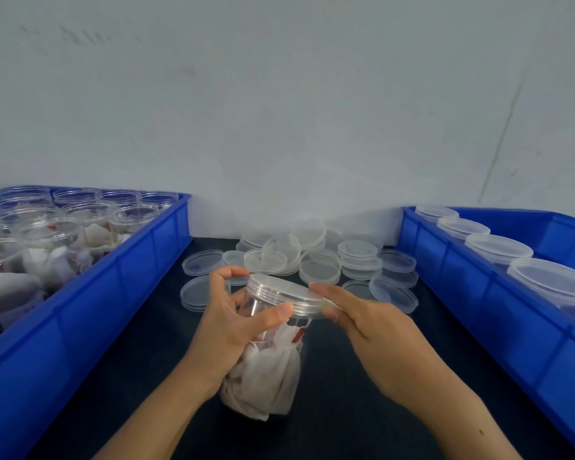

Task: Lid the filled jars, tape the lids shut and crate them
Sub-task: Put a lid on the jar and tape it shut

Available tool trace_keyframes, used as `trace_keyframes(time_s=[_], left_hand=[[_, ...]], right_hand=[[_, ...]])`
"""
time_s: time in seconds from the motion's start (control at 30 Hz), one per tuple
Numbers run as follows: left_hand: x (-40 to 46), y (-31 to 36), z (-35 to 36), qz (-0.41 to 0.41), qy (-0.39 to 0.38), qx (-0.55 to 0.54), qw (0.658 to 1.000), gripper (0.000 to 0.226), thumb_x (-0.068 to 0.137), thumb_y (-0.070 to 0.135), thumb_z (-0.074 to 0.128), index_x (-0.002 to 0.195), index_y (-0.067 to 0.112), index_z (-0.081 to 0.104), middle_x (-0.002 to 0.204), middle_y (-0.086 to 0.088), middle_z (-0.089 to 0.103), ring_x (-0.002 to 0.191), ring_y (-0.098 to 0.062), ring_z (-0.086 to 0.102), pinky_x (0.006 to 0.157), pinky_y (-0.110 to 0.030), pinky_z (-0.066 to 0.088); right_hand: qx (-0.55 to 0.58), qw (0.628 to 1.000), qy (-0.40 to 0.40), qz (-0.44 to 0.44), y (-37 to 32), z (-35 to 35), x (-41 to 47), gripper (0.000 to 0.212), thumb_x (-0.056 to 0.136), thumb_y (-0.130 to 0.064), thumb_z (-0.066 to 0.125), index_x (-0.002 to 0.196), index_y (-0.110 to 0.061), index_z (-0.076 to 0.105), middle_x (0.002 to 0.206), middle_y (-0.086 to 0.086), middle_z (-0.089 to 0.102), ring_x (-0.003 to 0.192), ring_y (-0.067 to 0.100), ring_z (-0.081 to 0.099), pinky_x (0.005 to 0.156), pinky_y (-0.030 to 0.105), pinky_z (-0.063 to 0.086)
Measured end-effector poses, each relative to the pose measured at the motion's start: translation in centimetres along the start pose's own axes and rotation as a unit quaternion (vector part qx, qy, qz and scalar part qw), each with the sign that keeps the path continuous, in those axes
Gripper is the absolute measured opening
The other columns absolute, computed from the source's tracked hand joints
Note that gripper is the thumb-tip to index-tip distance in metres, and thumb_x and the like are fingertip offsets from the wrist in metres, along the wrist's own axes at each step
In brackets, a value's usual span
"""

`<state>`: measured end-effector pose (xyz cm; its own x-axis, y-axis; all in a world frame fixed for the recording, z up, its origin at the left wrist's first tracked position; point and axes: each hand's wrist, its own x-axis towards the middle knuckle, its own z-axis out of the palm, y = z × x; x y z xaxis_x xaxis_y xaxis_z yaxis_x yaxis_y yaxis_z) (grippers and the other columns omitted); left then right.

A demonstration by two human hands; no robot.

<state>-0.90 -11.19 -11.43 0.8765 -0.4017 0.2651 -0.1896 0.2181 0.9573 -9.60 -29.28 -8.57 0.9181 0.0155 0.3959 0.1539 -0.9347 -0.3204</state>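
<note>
A clear jar [266, 353], stuffed with white pouches, stands tilted at the near middle of the dark tabletop [339, 410], its clear lid [284, 295] sitting on the mouth. The left hand [226, 330] wraps the jar's upper wall, thumb across the front just under the lid and fingers curled round the far side. The right hand [375, 330] pinches the lid's right edge with its fingers together.

The open strip of tabletop runs between 2 blue crates. The left crate [80, 313] holds unlidded filled jars; the right crate [478, 293] holds 4 lidded jars along its near wall. Behind the hands a loose heap of spare lids [319, 260] lies against the wall, spanning most of the gap. A pale grey wall [279, 94] fills the upper view.
</note>
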Motion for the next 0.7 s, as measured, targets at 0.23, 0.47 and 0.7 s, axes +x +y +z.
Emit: trace_keyframes(time_s=[0.23, 0.47, 0.7], left_hand=[[-0.7, 0.2, 0.4, 0.004, -0.009, 0.065, 0.998, 0.062, 0.068, 0.055, 0.075, 0.11, 0.024, 0.04, 0.096, 0.017, 0.073, 0.086, -0.007, 0.071, 0.062, -0.011, 0.052], [-2.4, -0.3, 2.3, 0.112, 0.142, 0.318, 0.931, 0.061, 0.082, 0.067, 0.024, 0.139, 0.046, 0.03, 0.126, 0.017, 0.057, 0.108, -0.003, 0.058, 0.091, -0.028, 0.049], [-1.5, 0.2, 1.3, 0.06, 0.115, 0.32, 0.939, 0.073, 0.049, 0.091, 0.054, 0.111, 0.059, 0.033, 0.105, 0.038, 0.047, 0.102, 0.003, 0.053, 0.075, -0.017, 0.041]], right_hand=[[-0.032, 0.998, 0.05, 0.017, -1.0, 1.7, -0.3, 0.044, 0.104, -0.04, 0.021, 0.147, -0.035, 0.024, 0.066, -0.011, 0.042, 0.068, 0.008, 0.053, 0.068, 0.029, 0.047], [-0.051, 0.991, 0.112, 0.042, -2.8, 2.5, -0.4, 0.045, 0.102, -0.039, 0.037, 0.146, -0.029, 0.038, 0.08, -0.01, 0.06, 0.072, 0.007, 0.054, 0.064, 0.024, 0.037], [-0.099, 0.98, 0.171, 0.024, -4.1, 3.7, -1.1, 0.034, 0.084, -0.022, 0.066, 0.118, -0.018, 0.07, 0.053, -0.008, 0.057, 0.049, 0.01, 0.053, 0.046, 0.024, 0.04]])
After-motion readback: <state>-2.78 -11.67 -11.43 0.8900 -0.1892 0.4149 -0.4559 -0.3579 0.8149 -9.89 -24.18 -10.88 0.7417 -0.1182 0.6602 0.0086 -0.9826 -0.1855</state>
